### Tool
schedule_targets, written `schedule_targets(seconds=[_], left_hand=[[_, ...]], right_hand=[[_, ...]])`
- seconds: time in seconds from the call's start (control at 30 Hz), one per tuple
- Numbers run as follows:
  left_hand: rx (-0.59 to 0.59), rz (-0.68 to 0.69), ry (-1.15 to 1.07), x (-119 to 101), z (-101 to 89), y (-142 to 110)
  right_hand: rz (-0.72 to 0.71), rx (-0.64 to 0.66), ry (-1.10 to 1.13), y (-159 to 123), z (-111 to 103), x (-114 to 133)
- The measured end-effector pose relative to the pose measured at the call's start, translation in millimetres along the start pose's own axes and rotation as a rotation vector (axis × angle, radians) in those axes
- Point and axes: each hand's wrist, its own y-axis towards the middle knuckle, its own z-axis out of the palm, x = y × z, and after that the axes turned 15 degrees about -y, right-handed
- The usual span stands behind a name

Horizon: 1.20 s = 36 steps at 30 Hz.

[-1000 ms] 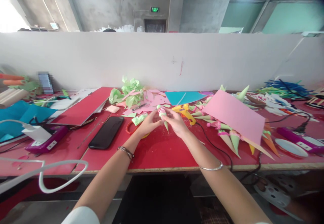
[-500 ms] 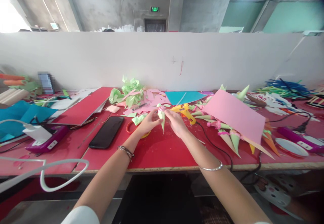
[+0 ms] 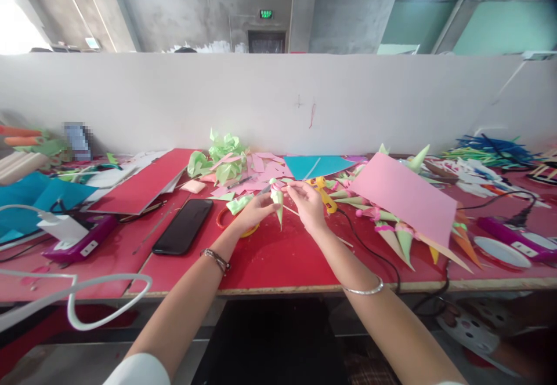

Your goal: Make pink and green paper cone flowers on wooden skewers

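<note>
My left hand (image 3: 257, 211) holds a small paper ice cream cone (image 3: 279, 211), upright with its tip down. The cone is pale green, topped with pink and a light green ball. Thumb and fingertips of my right hand (image 3: 311, 206) are pinched together at the right side of the pink top; what they hold, if anything, is too small to make out. Just behind my right hand lies a yellow glue gun (image 3: 329, 204), partly hidden. Under my left wrist shows a red and yellow ring-shaped thing (image 3: 223, 220), with crumpled light green paper (image 3: 239, 204) beside it.
A black phone (image 3: 183, 226) lies left of my hands. To the right, a pink sheet (image 3: 404, 196) covers part of a pile of paper cones (image 3: 404, 241). Purple power strips (image 3: 85, 244) sit at both sides. Pink scraps (image 3: 272, 171) and a blue sheet (image 3: 317, 167) lie behind.
My right hand has gone from cupping the cone's side to a fingertip pinch near its top. My left hand keeps hold of the cone, whose body now shows more.
</note>
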Motion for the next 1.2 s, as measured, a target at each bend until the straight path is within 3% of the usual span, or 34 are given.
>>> schedule_targets(seconds=[0.23, 1.2], left_hand=[[0.037, -0.025, -0.091, -4.0, 2.0, -1.6], [0.072, 0.09, 0.067, -8.5, 1.6, -1.1]], right_hand=[[-0.216, 0.026, -0.219, -2.4, 1.0, 0.7], [-0.023, 0.119, -0.052, -2.1, 2.7, -0.1]])
